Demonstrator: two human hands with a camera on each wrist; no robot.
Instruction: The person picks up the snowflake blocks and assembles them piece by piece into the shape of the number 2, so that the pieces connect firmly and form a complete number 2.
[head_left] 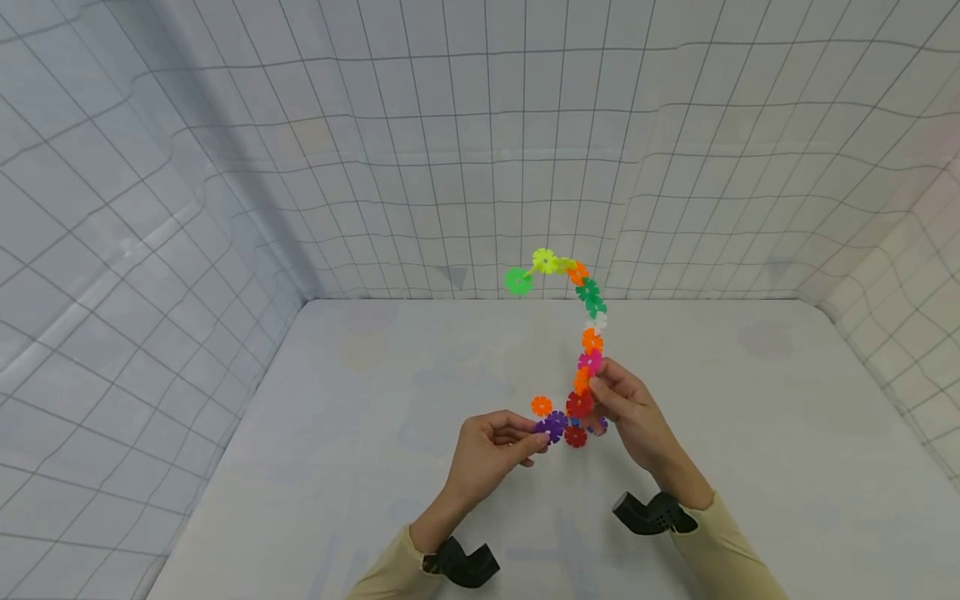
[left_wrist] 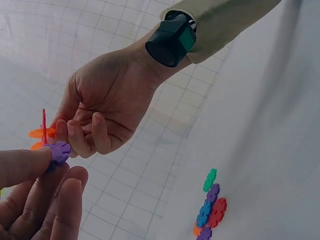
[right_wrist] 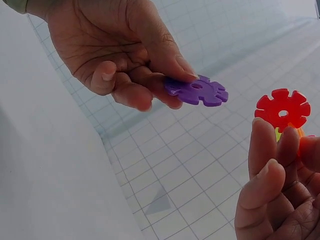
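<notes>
In the head view my left hand (head_left: 491,454) pinches a purple flower-shaped disc (right_wrist: 207,95) between thumb and fingers. My right hand (head_left: 633,417) grips the lower part of a curved chain of linked flower discs (head_left: 588,292), which is held up and bends leftward at its top. Its colours run from light green and yellow through orange, dark green, white and pink. At the chain's near end sits a red disc (right_wrist: 270,110), apart from the purple one in the right wrist view. Fingers partly hide the orange discs beside it.
Loose flower discs lie on the white table (head_left: 360,467) below my hands, among them an orange disc (head_left: 542,406), a red disc (head_left: 576,437) and a blue disc (left_wrist: 204,214). Grid-patterned white sheeting (head_left: 487,133) stands behind the table and along both sides.
</notes>
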